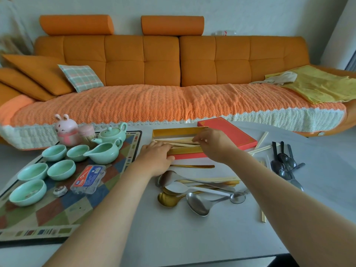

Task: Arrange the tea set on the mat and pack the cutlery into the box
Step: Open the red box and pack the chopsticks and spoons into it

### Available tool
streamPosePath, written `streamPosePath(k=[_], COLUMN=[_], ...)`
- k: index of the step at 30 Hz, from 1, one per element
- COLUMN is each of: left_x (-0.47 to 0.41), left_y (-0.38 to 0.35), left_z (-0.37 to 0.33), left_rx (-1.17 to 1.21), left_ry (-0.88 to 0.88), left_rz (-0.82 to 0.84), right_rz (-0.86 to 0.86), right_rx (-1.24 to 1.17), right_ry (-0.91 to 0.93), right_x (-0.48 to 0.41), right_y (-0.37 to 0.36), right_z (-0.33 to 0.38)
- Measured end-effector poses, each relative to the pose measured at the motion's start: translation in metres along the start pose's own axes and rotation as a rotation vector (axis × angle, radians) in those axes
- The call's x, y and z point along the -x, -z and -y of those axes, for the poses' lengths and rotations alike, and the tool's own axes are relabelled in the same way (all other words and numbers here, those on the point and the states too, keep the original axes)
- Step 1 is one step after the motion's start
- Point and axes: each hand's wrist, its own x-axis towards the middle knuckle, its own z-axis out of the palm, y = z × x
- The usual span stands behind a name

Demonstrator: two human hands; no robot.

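The left hand (154, 157) curls its fingers over the near wall of the box (173, 132), probably to stop it sliding, toward the far edge of the surface (192, 237). The right hand (213, 143) has its fingers clamped on chopsticks (177, 142), holding them lengthwise inside so they lie flat. Spoons (188, 191) wait nearer; the tea set (104, 154) sits on the mat (57, 214) at the left edge.
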Motion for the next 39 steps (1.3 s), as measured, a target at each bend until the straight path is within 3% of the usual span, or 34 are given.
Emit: streamPosePath(k=[5, 9, 12, 16, 18, 20, 25, 29, 34, 39], left_x=[0.002, 0.004, 0.005, 0.010, 0.013, 0.017, 0.031, 0.034, 0.034, 0.033], left_y=[0.001, 0.001, 0.002, 0.010, 0.013, 0.013, 0.009, 0.006, 0.006, 0.005], left_z=[-0.008, -0.016, -0.017, -0.029, -0.039, -0.048, -0.069, -0.076, -0.078, -0.079], left_rx=[-0.010, -0.018, -0.002, 0.035, 0.075, 0.119, 0.206, 0.206, 0.182, 0.178], left_ry=[-0.055, -0.081, -0.085, -0.161, -0.214, -0.257, -0.252, -0.230, -0.226, -0.230], left_rz=[-0.056, -0.040, -0.053, -0.187, -0.251, -0.281, -0.096, -0.005, -0.012, -0.019], right_rz=[0.192, 0.253, 0.143, -0.008, 0.071, 0.256, 0.505, 0.483, 0.359, 0.389], right_rx=[0.049, 0.108, 0.092, 0.085, 0.065, 0.050, 0.086, 0.069, 0.115, 0.088], right_ry=[0.007, 0.014, 0.076, 0.180, 0.179, 0.129, 0.038, -0.012, -0.104, -0.092], right_x=[0.010, 0.012, 0.015, 0.020, 0.025, 0.032, 0.050, 0.060, 0.066, 0.068], right_y=[0.002, 0.004, 0.003, 0.013, 0.025, 0.033, 0.033, 0.036, 0.034, 0.033], right_z=[0.002, 0.000, -0.003, -0.004, 0.000, 0.003, -0.008, -0.017, -0.022, -0.025])
